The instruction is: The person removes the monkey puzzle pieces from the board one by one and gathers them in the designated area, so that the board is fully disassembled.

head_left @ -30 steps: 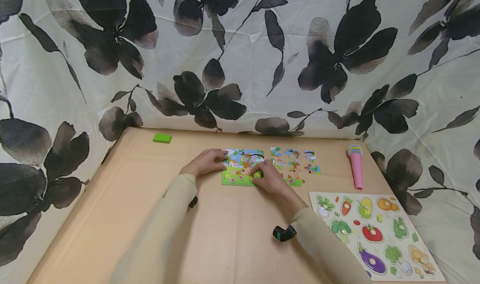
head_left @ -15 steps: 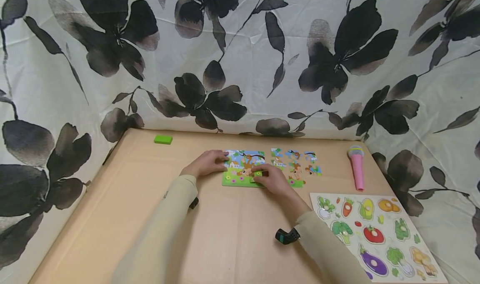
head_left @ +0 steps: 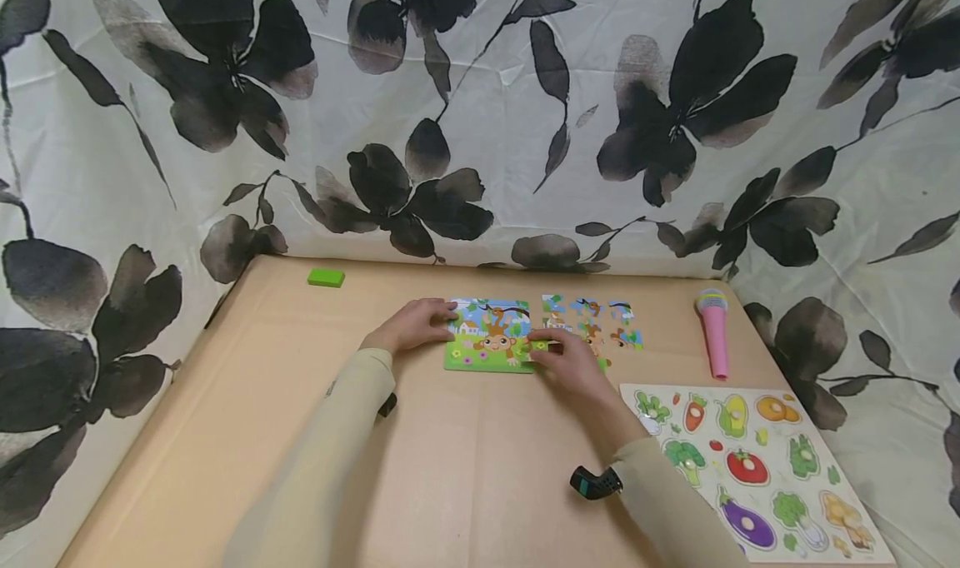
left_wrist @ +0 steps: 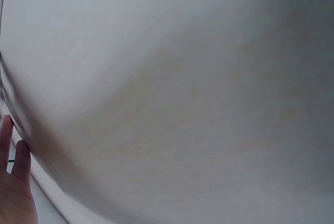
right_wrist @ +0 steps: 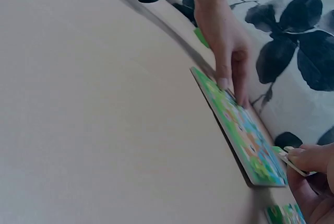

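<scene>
A puzzle board [head_left: 480, 360] with a monkey picture lies flat at the back middle of the table. My left hand [head_left: 411, 325] rests at its left edge; in the right wrist view the thumb and a finger of that left hand [right_wrist: 224, 46] press on the board's end, fairly straight. My right hand [head_left: 573, 368] pinches a green puzzle piece [head_left: 538, 346] just off the board's right edge. The right wrist view shows this thin piece [right_wrist: 296, 165] tilted between thumb and fingers. Several loose puzzle pieces [head_left: 588, 308] lie in rows to the right, partly behind the right hand.
A pink toy microphone [head_left: 714, 335] lies at the back right. In front of it is a vegetable picture board [head_left: 765, 426], partly under the right sleeve. A green block [head_left: 326, 278] sits at the back left. Floral cloth [head_left: 525, 118] hangs behind the table [head_left: 450, 468].
My right hand has moved right with the green piece, from over the board's lower right part to beyond its right edge. The left hand stays at the left edge.
</scene>
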The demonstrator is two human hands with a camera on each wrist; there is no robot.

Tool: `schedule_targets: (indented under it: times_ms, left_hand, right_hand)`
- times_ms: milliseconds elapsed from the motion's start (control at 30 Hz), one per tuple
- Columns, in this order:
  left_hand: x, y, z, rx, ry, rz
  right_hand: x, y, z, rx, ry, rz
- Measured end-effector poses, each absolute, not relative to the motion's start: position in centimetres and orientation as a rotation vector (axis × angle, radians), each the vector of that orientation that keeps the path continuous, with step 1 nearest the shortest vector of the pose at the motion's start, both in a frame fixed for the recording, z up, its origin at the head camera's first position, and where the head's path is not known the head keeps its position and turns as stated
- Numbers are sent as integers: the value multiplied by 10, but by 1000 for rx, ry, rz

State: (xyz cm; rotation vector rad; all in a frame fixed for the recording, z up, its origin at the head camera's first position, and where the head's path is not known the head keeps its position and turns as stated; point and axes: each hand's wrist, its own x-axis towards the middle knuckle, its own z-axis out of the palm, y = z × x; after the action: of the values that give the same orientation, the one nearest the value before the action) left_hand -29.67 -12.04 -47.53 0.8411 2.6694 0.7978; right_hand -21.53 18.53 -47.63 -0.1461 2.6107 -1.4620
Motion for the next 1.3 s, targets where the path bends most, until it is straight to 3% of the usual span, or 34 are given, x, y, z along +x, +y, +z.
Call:
schedule_targets:
  times_ms: [533,867,1300]
  left_hand:
    - [-300,-121,-476,811,2660,788]
    - [-301,-121,-478,797,2654,785]
    - [-299,-121,-475,798,2647,793]
  right_hand:
    - [-202,265,-468,33,2590,-1518]
    - [-209,318,-460,-2,2604,-1379]
    - [-205,334,-471,26,2571,-1213]
